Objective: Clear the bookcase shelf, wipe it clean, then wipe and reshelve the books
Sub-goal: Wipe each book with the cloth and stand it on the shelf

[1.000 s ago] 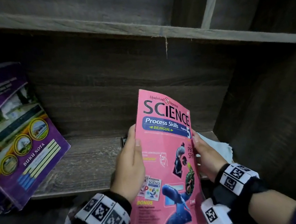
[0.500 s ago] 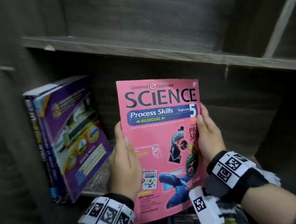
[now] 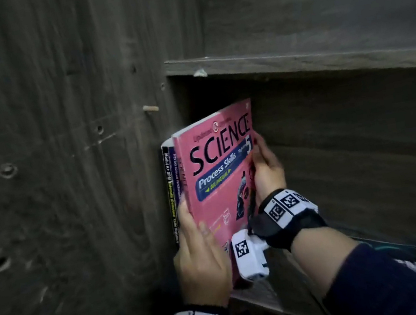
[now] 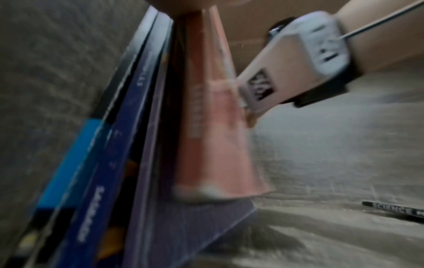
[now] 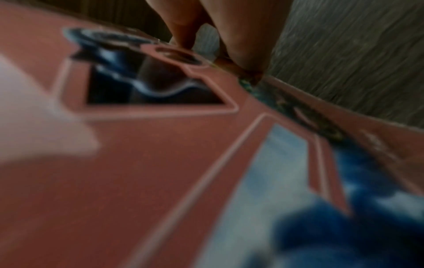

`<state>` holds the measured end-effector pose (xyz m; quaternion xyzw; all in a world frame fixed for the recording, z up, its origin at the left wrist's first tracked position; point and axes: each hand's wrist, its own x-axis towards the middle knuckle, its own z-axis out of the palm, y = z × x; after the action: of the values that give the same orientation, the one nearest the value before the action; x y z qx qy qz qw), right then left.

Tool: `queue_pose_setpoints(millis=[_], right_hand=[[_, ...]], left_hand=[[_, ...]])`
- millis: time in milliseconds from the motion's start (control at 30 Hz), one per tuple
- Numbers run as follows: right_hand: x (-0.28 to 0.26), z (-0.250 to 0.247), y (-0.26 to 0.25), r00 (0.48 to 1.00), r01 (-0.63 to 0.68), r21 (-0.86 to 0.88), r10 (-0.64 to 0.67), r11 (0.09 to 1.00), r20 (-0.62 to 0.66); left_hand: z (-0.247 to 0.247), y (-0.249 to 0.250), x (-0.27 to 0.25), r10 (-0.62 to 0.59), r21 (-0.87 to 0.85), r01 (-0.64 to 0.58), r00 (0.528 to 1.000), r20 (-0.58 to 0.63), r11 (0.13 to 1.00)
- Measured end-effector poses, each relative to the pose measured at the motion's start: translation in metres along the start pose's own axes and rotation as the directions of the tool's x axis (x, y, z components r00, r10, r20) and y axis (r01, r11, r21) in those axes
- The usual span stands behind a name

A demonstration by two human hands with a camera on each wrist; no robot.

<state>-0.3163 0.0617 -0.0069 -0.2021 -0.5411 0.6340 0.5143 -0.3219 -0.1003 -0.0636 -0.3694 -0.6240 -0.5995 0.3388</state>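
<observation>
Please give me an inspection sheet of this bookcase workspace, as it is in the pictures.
Surface: wooden shelf, bare board beside the books.
Job's things: pink Science book upright, against shelved books at the side panel.
Clutter: black book lying flat on the shelf.
Grippers: left hand holds the pink book's spine edge; right hand holds its open edge, fingers curled round it.
Cables: thin cable at the right wrist.
Surroundings: dark wood back panel, shelf above.

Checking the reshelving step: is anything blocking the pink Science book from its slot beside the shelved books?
Nothing visible: the pink Science book already stands against the dark-spined books at the shelf's left end.
</observation>
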Motion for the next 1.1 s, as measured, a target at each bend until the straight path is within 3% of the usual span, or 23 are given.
queue_pose_setpoints(millis=[200, 500, 633, 733, 867, 1000, 1100], right_hand=[[0.008, 0.000, 0.023, 0.999, -0.044, 0.033, 0.045, 0.998, -0.014], [0.012, -0.009, 0.020, 0.990, -0.065, -0.156, 0.084, 0.986, 0.117], [0.010, -0.008, 0.027, 0.991, 0.009, -0.260, 0.025, 0.966, 0.128], [0.010, -0.007, 0.033, 0.990, 0.049, -0.393, 0.007, 0.918, 0.141], [0.011, -0.008, 0.036, 0.991, 0.064, -0.445, -0.003, 0.893, 0.137], [0.010, -0.017, 0.050, 0.995, -0.003, -0.573, 0.060, 0.819, 0.081], [-0.002, -0.028, 0.065, 0.979, -0.165, -0.679, 0.203, 0.716, -0.024]], left_hand=[[0.006, 0.001, -0.006, 0.056, 0.104, -0.056, 0.998, -0.001, 0.993], [0.018, 0.004, -0.020, 0.022, 0.156, -0.020, 1.000, -0.011, 0.988], [0.021, 0.001, -0.021, 0.022, 0.159, -0.016, 0.999, -0.035, 0.987], [0.019, -0.007, -0.025, 0.105, 0.186, -0.105, 0.994, 0.013, 0.977], [0.016, -0.010, -0.022, 0.175, 0.204, -0.178, 0.984, 0.033, 0.963], [0.013, -0.002, -0.021, 0.204, 0.214, -0.201, 0.979, 0.005, 0.956], [0.010, -0.001, -0.028, 0.218, 0.241, -0.219, 0.975, 0.034, 0.945]])
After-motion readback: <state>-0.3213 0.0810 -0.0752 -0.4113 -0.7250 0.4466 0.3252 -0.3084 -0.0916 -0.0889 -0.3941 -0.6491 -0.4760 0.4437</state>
